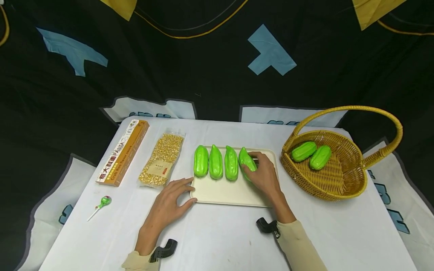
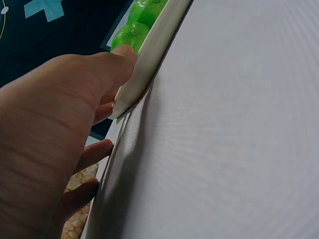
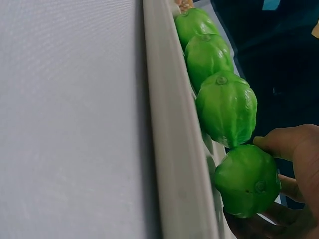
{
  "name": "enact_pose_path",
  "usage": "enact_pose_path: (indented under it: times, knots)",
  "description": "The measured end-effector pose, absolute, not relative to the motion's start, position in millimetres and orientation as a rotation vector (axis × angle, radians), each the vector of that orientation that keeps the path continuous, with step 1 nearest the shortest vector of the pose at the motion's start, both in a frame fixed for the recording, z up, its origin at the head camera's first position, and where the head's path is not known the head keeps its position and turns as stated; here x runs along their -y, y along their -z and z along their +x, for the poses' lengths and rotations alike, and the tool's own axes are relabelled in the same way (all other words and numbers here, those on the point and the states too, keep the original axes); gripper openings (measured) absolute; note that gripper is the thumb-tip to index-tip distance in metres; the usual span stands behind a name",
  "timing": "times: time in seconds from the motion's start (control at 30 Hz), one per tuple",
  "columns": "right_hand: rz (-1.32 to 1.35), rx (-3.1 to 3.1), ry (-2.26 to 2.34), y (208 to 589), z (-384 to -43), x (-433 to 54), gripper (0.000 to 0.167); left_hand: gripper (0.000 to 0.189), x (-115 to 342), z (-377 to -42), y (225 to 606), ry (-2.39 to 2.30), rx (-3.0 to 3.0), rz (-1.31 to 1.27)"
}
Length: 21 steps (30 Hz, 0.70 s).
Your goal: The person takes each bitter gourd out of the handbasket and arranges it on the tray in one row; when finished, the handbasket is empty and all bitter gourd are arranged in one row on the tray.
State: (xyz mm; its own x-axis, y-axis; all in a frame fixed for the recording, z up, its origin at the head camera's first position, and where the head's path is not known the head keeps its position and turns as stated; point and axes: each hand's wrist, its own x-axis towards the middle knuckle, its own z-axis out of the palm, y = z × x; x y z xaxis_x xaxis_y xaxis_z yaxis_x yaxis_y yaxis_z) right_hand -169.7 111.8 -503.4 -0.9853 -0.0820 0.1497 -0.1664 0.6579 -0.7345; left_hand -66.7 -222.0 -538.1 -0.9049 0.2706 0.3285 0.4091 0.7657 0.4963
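On a cream tray (image 1: 227, 192), several glossy green ridged gourds (image 1: 216, 162) stand in a row, their narrow tips toward the back. My right hand (image 1: 262, 173) grips the rightmost gourd (image 1: 246, 159), thumb on its left side and fingers round its right. The right wrist view shows this gourd (image 3: 247, 180) end-on, just inside the tray's front rim, close beside its neighbour (image 3: 227, 108). My left hand (image 1: 169, 203) rests at the tray's front left corner with fingers spread, thumb along the front edge and forefinger at the left edge.
A wicker basket (image 1: 342, 177) with a tall arched handle stands at the right, two more green gourds (image 1: 320, 157) inside. On the left lie a bag of corn kernels (image 1: 166, 152), a pasta box (image 1: 123, 152) and a lollipop (image 1: 105, 200). Dark cloth hangs behind the table.
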Motion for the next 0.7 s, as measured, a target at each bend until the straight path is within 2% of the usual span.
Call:
enact_pose_path:
  times: [0.7]
  knots:
    - [0.103, 2.821, -1.244, 505.2, -171.7, -103.5, 0.056, 0.034, 221.2, -66.3, 537.3, 0.844, 2.705, -0.541]
